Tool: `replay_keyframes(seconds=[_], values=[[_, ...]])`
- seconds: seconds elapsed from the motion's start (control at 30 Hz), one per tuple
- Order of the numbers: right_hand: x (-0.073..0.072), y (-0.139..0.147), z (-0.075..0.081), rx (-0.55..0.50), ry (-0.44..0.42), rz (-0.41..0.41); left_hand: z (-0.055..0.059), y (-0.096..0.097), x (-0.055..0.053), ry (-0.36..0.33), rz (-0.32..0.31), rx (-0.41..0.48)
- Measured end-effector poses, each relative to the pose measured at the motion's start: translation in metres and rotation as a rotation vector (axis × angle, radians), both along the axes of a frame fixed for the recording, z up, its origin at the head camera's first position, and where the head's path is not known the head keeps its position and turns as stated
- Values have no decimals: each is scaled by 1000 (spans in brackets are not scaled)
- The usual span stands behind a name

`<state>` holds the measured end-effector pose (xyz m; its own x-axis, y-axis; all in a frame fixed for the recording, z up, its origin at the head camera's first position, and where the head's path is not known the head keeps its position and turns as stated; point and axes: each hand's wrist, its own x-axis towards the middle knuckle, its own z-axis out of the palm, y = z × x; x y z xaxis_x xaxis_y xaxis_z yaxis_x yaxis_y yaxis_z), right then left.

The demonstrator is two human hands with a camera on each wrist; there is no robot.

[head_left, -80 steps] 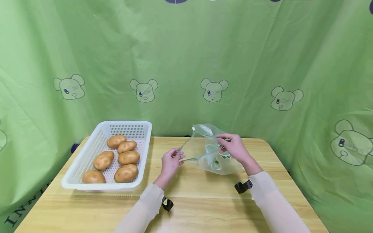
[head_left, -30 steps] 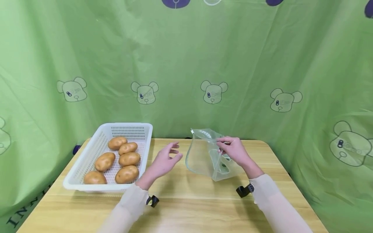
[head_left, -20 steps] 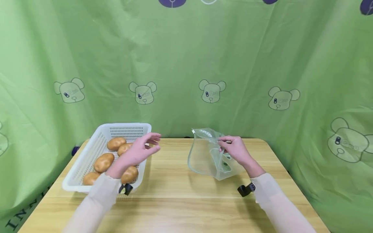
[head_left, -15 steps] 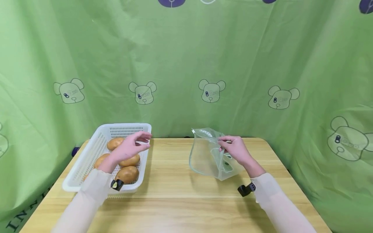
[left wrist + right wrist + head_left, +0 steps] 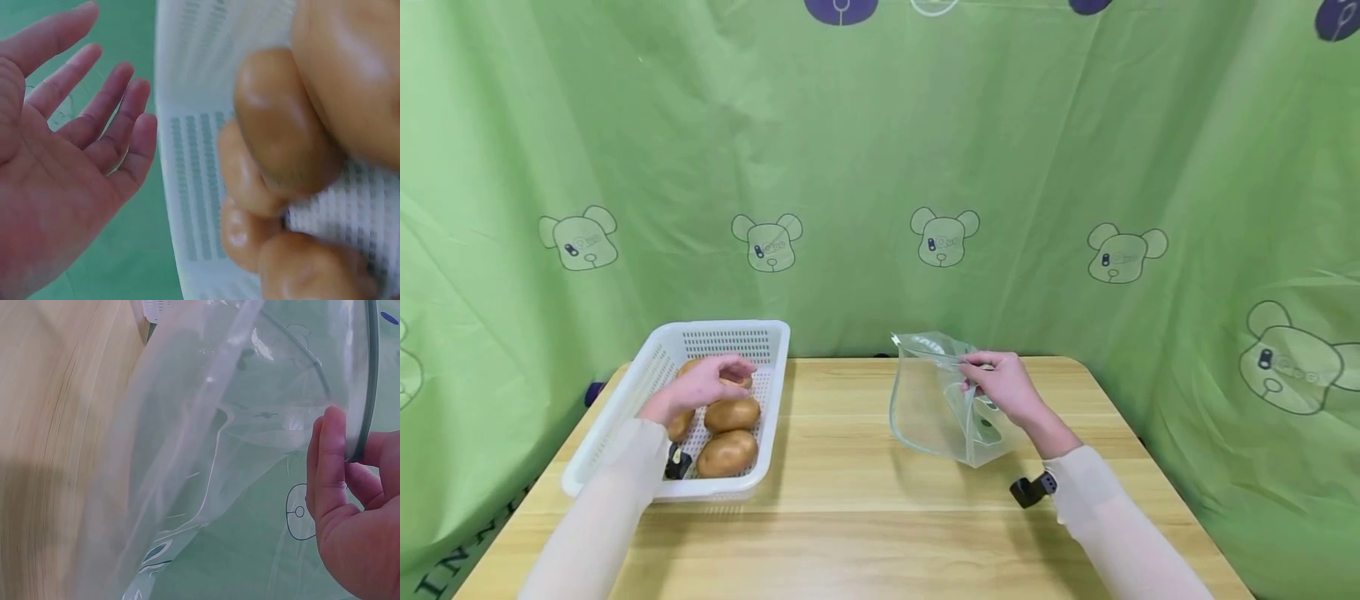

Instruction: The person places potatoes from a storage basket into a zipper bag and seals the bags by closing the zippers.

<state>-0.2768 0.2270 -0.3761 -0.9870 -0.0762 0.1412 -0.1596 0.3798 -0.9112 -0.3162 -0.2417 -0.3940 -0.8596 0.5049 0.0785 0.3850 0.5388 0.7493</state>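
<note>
My left hand (image 5: 702,384) hovers over the white plastic basket (image 5: 781,367), above the potatoes in it. In the left wrist view its fingers (image 5: 94,125) are spread and loosely bent, with nothing in the palm. One potato (image 5: 727,454) lies at the basket's near right and another potato (image 5: 732,413) just behind it; others are partly hidden by the hand and sleeve. My right hand (image 5: 1004,388) pinches the rim of a clear zip bag (image 5: 917,408) between thumb and fingers. The bag's mouth gapes to the left, and its slider (image 5: 896,339) sits at the upper corner.
The wooden table (image 5: 835,533) carries the basket on the left and the bag on the right. A green curtain (image 5: 857,167) with printed bear heads hangs behind and at both sides. Each wrist wears a small black camera, the right camera (image 5: 1032,489) near the tabletop.
My left hand has let go of the bag's rim and moved left to above the potatoes. The right hand keeps its pinch on the bag, whose mouth has narrowed somewhat.
</note>
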Motion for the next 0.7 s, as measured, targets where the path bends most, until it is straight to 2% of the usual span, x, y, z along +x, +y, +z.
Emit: replay_keyframes(seconds=[0.17, 0.3, 0.53, 0.7], values=[[0, -2, 2, -2, -17, 2, -6, -7, -7, 19, -53, -115], [-3, -4, 2, -16, -24, 2, -10, -10, -15, 4, -82, -160], [-9, -7, -1, -59, -40, 2, -20, -18, -25, -42, -112, -152], [-13, -6, 0, -95, -46, -13, -26, -23, -26, -86, -97, -154]])
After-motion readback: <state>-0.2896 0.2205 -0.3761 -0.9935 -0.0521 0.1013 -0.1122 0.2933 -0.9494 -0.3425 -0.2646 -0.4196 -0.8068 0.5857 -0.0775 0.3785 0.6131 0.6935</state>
